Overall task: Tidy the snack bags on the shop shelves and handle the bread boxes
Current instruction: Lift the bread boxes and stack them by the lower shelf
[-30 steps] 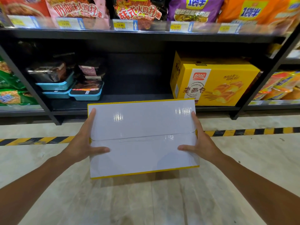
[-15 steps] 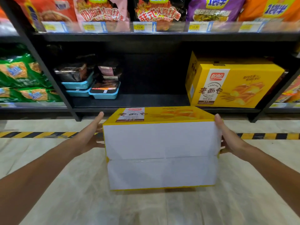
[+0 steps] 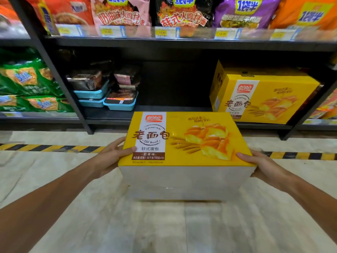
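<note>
A yellow bread box (image 3: 184, 143) sits between both hands in front of the lower shelf (image 3: 164, 114), held above the pale floor (image 3: 164, 225) with its printed face turned up and its white side toward the camera. The left hand (image 3: 111, 157) grips the box's left end, thumb lying over the top edge near the white label and the fingers wrapped along the side. The right hand (image 3: 262, 165) clasps the right end in the same way, thumb on the top edge, its fingers hidden beneath the box.

On the lower shelf, to the right, a second yellow bread box (image 3: 262, 95) stands upright with its picture facing out. To the left on that shelf, blue trays of packaged food (image 3: 107, 95) are stacked together, and the space between them and the standing box is dark shelf. Green snack bags (image 3: 27, 83) lie in the bay further left. Large noodle bags (image 3: 182, 11) in red, pink, black, purple and orange line the upper shelf behind price tags (image 3: 162, 32). A yellow and black striped line (image 3: 51, 148) runs across the floor at the shelf's foot
</note>
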Action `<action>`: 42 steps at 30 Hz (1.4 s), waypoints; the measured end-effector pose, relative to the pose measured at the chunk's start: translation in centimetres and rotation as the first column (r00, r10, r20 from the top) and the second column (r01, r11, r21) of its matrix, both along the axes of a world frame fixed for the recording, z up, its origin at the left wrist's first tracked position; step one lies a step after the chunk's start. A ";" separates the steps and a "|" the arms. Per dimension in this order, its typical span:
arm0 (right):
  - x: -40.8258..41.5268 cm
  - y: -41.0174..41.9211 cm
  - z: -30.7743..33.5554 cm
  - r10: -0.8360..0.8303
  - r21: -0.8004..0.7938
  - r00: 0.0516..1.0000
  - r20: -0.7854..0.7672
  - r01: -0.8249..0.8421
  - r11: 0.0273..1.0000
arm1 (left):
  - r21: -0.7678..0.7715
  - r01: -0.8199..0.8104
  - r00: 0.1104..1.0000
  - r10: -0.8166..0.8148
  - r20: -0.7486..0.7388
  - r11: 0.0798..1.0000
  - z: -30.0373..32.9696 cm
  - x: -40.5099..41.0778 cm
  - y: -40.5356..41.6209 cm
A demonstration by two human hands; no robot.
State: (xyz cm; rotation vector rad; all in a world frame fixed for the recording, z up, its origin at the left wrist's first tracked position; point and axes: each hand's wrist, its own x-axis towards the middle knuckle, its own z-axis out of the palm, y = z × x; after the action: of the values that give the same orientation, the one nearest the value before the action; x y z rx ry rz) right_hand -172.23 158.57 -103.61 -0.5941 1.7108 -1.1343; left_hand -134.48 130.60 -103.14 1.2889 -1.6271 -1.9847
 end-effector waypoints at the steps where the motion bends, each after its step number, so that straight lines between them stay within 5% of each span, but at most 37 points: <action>1: -0.1 -0.3 -0.1 0.004 -0.029 1.000 -0.024 -0.005 1.000 | -0.005 -0.016 1.000 0.016 -0.017 1.000 -0.1 0.0 -0.4; 11: 0.8 -1.7 -4.5 -0.038 -0.132 0.991 -0.128 0.021 0.991 | -0.150 -0.054 0.997 0.061 0.039 0.987 -2.5 0.2 -0.6; 17: 0.1 -1.0 -5.3 0.065 -0.005 0.978 -0.201 -0.067 0.998 | -0.271 0.046 0.981 0.008 0.192 0.961 -3.6 1.5 -0.6; 22: 0.5 0.3 -5.4 0.338 0.171 0.868 -0.364 -0.295 0.940 | -0.287 0.127 0.946 -0.029 0.322 0.950 -4.5 2.6 1.2; 25: 1.1 1.3 -6.1 0.369 0.199 0.884 -0.288 -0.322 0.926 | -0.325 0.126 0.938 -0.006 0.347 0.937 -5.1 3.5 2.2; 34: 5.5 1.2 -9.3 0.206 0.047 0.912 -0.355 -0.202 0.978 | -0.529 -0.256 0.899 0.401 0.177 0.809 -3.7 -2.0 5.7; 42: 7.4 1.7 -10.5 0.401 0.087 0.870 -0.288 -0.394 0.915 | -0.356 -0.276 0.873 0.388 0.296 0.893 -2.6 -7.8 10.3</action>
State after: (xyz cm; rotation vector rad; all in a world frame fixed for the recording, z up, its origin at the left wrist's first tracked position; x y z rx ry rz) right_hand -164.83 160.29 -114.13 -1.0944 1.7422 -0.7516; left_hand -142.32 140.89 -105.71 1.7404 -1.6340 -1.2873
